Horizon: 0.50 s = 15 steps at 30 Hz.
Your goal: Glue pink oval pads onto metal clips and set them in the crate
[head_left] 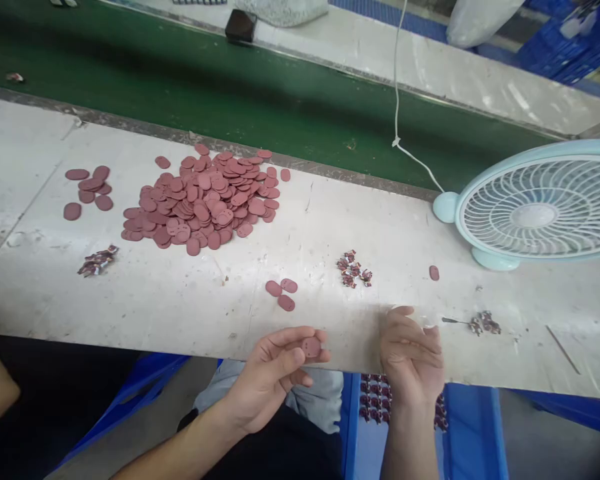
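Observation:
My left hand (273, 373) pinches a small reddish-brown oval disc (311, 347) with tiny holes, just over the table's front edge. Three similar discs (287, 303) lie on the table beyond it. To the right, my right hand (413, 353) is raised with its fingers curled. Something whitish or clear shows at its fingertips, but what it holds is hidden. A thin dark-tipped tool (455, 321) points right from beside that hand; whether the hand grips it cannot be told. Small dark red and white figures (353, 269) lie beyond, with more (486, 323) at right.
A large heap of discs (205, 200) covers the table's (320, 227) left middle, with a smaller group (87, 190) beside it. A pale blue fan (535, 213) stands at right. Beyond runs a green belt (300, 120). Below sits a blue crate (473, 427) holding rows of figures.

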{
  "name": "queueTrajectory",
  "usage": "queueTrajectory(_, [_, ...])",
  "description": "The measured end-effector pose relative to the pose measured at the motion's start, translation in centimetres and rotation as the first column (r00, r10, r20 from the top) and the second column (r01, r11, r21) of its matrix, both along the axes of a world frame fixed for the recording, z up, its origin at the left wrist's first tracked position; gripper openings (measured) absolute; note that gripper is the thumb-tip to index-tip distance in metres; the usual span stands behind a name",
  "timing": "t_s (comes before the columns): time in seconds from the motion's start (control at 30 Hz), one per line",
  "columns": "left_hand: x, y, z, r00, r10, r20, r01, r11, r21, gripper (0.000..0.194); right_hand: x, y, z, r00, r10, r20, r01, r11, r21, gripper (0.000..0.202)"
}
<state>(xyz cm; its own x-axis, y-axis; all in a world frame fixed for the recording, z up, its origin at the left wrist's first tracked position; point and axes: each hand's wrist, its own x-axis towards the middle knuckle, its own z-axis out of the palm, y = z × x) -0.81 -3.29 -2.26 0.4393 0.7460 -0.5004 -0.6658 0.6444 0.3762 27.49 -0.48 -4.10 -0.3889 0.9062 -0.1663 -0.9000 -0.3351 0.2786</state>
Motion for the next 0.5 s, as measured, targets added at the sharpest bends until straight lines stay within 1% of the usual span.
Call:
queueTrajectory(0.03, [-0.2,0.1,-0.1,1.0,0.006,-0.015,-0.006,1.0,-0.006,0.022,-0.7,-0.4,0.2,0.999,-0.052,0.017,0.051,0.998,0.045,0.016])
queueTrajectory(0.07, [-0.5,0.1,-0.2,0.999,0.013,-0.029,-0.013,1.0,-0.009,0.022,-1.6,-0.9,0.5,0.988,-0.118,0.102,0.108,0.989,0.096,0.021])
queueTrajectory(0.1, [-0.7,0.2,-0.2,0.999,0.019,-0.043,-0.02,1.0,-0.011,0.023,-2.6,-1.5,0.9,0.937,-0.188,0.294,0.146,0.976,0.159,0.03])
queueTrajectory(0.13, [-0.9,0.3,-0.2,0.998,0.025,-0.057,-0.026,1.0,-0.012,0.023,-3.6,-1.9,1.3,0.801,-0.257,0.541,0.153,0.961,0.23,0.036])
queueTrajectory(0.17, [-1.0,0.4,-0.3,0.997,0.029,-0.067,-0.03,0.999,-0.013,0.024,-4.6,-2.2,1.6,0.581,-0.308,0.753,0.129,0.949,0.288,0.038])
queueTrajectory(0.2, [-1.1,0.4,-0.3,0.997,0.034,-0.076,-0.036,0.999,-0.016,0.025,-5.5,-2.1,1.9,0.3,-0.332,0.894,0.08,0.943,0.323,0.034])
queueTrajectory(0.23, [-1.2,0.5,-0.3,0.996,0.039,-0.081,-0.04,0.999,-0.021,0.025,-6.3,-1.8,2.0,0.002,-0.332,0.943,0.016,0.943,0.332,0.027])
queueTrajectory(0.27, [-1.2,0.5,-0.2,0.996,0.041,-0.085,-0.044,0.999,-0.025,0.025,-6.8,-1.1,1.9,-0.275,-0.338,0.9,-0.055,0.94,0.337,0.023])
queueTrajectory(0.3, [-1.2,0.6,-0.2,0.995,0.041,-0.087,-0.043,0.999,-0.028,0.026,-7.2,-0.2,1.7,-0.5,-0.366,0.785,-0.142,0.929,0.343,0.028])
queueTrajectory(0.33, [-1.2,0.6,-0.1,0.995,0.037,-0.089,-0.04,0.999,-0.03,0.026,-7.4,0.8,1.4,-0.671,-0.404,0.621,-0.245,0.912,0.329,0.036])
queueTrajectory(0.37, [-1.2,0.6,-0.1,0.995,0.032,-0.09,-0.035,0.999,-0.029,0.026,-7.5,1.8,1.0,-0.791,-0.442,0.424,-0.352,0.894,0.276,0.043])
queueTrajectory(0.4, [-1.3,0.6,0.0,0.995,0.023,-0.092,-0.026,0.999,-0.027,0.026,-7.4,2.6,0.6,-0.838,-0.479,0.259,-0.438,0.876,0.202,0.048])
queueTrajectory(0.43, [-1.4,0.5,0.0,0.995,0.016,-0.096,-0.018,1.0,-0.024,0.026,-7.4,3.1,0.1,-0.844,-0.509,0.169,-0.492,0.86,0.135,0.052])
queueTrajectory(0.5, [-1.8,0.5,0.1,0.994,0.013,-0.107,-0.014,1.0,-0.017,0.027,-7.3,3.1,-0.5,-0.846,-0.527,0.085,-0.524,0.85,0.049,0.056])
